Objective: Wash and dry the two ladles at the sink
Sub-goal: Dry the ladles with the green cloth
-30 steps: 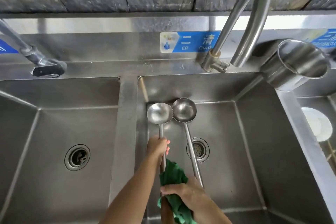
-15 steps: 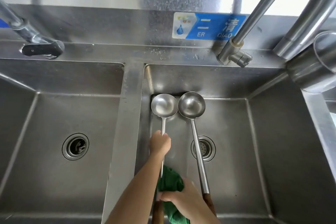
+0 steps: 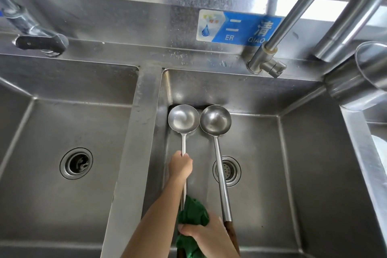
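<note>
While both implements lie in the middle basin of the stainless steel sink (image 3: 314,174), the work in hand appears to be the wiping of one handle. The left ladle (image 3: 183,119), a long-handled stainless steel utensil with a round bowl, rests bowl-up at the far wall; the right ladle (image 3: 215,120), of like make but ending in a dark wooden grip, lies just beside it, rims close, contact not confirmed; its shaft crosses the round drain strainer (image 3: 226,170).

The left hand (image 3: 180,166) is closed in a fist round the upper shaft of the left ladle; the right hand (image 3: 209,234) is curled round a crumpled green cloth (image 3: 192,213), which wraps the same shaft nearer the near edge. The right ladle is untouched.

Handling, as judged: the ladles are rigid and not fragile; the bowl end is likely the heavier, so a long shaft will tip if held only at its tail; polished steel, if wet, will be slippery. The sound hold is mid-shaft with a full fist, or the wooden grip where fitted; the cloth is soft and conforms to the shaft. A steel tap (image 3: 263,65) stands at the far right.
</note>
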`<state>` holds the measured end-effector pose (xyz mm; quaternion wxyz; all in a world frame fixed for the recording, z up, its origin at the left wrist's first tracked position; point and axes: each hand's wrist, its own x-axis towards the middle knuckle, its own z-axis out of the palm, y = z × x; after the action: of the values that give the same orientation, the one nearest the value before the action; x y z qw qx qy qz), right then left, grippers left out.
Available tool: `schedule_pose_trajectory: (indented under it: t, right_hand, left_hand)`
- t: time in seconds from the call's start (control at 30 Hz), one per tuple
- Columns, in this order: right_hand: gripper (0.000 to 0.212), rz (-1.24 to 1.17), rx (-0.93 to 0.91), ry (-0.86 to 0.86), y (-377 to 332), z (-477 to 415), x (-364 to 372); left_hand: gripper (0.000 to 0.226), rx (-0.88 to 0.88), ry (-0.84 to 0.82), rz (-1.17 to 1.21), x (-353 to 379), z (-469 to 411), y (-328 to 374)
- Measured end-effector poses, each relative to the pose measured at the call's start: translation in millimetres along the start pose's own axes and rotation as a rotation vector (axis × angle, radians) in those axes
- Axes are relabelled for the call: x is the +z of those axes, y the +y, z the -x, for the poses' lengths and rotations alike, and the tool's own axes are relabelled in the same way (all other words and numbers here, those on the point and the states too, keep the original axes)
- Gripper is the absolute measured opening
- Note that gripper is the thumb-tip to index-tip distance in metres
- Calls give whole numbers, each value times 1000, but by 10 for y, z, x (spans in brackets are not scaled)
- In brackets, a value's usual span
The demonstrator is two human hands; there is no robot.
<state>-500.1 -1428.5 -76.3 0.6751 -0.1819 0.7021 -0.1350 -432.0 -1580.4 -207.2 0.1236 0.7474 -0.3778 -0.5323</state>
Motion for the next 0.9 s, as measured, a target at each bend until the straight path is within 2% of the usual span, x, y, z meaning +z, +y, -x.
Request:
schedule_pose_trajectory:
  t: [0.13, 0.3, 0.4, 0.5, 0.57, 0.6, 0.67, 0.8, 0.9]
  right_hand:
    - [31, -15, -4, 22, 76, -23, 47]
    - [31, -92, -48, 98, -75, 174, -83]
    - [42, -365, -114, 70, -339, 412, -368]
    - [63, -572, -184, -68, -619, 625, -585]
    - [69, -636, -255, -133, -822, 757, -642]
    - [69, -640, -293, -141, -924, 821, -639]
    - [68, -612, -368, -148, -1104, 939, -587]
    - [61, -555, -459, -146, -1328, 1144, -373]
    - [54, -474, -560, -202, -1455, 1323, -312]
  left_hand:
    - [23, -11, 13, -2, -4, 58, 25]
    - [38, 50, 21, -340, -126, 478, 335]
    - [44, 245, -156, -282, -362, 923, 685]
    - [60, 273, -478, -147, -722, 1425, 955]
    - [49, 371, -593, -81, -951, 1694, 1056]
    - [38, 465, -570, -69, -1043, 1772, 1091]
    - [23, 642, -403, -98, -1222, 1888, 1189]
    - [30, 891, -82, -197, -1616, 2095, 1434]
    - [29, 963, -74, -135, -1972, 2332, 1629]
